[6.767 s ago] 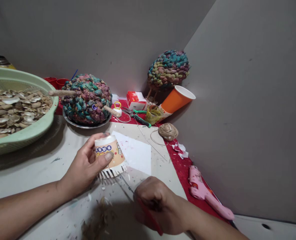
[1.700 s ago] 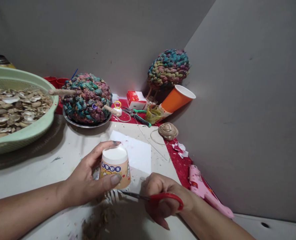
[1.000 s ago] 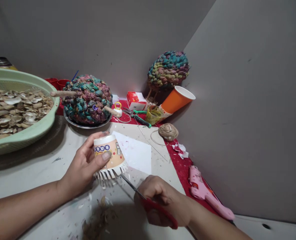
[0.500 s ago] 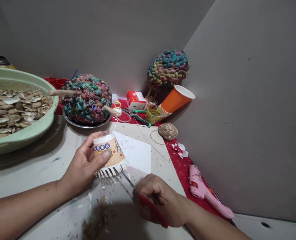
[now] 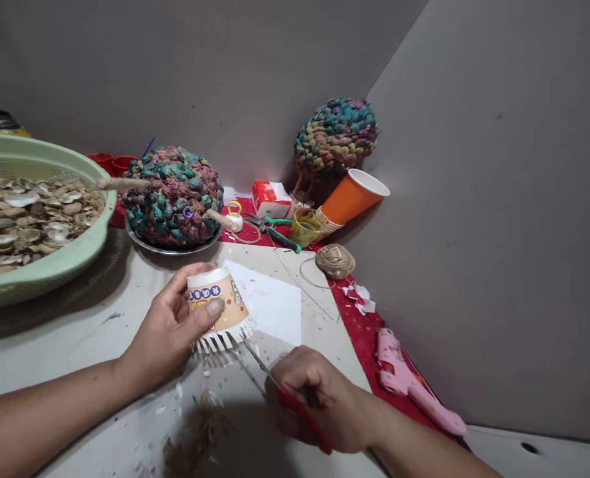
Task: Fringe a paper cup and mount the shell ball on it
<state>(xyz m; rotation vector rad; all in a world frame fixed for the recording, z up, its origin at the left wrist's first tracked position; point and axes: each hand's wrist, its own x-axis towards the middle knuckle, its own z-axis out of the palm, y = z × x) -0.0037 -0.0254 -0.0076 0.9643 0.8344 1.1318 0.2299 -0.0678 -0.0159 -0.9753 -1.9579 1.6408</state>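
Observation:
My left hand point(image 5: 178, 318) is closed round a printed paper cup point(image 5: 230, 307), thumb on its front. The cup is held upside down, and its lower edge is cut into a fringe of thin white strips. Red-handled scissors point(image 5: 302, 415) sit in my right hand point(image 5: 319, 392), fingers wrapped through the handles. Their blades reach up to the right end of the fringe, at the cup's edge. A sheet of white paper point(image 5: 272, 302) lies on the table behind the cup.
On the left stands a green basket point(image 5: 88, 245) of shells. A colourful shell-covered ball point(image 5: 173, 196) rests on a metal dish. Pliers point(image 5: 280, 236), an orange paper cup point(image 5: 349, 198), a twine ball point(image 5: 335, 261) and a pink glue gun point(image 5: 409, 378) line the back and right edge.
Very little differs. The cup has tilted slightly in my left hand, and the scissors have shifted a touch at the fringe.

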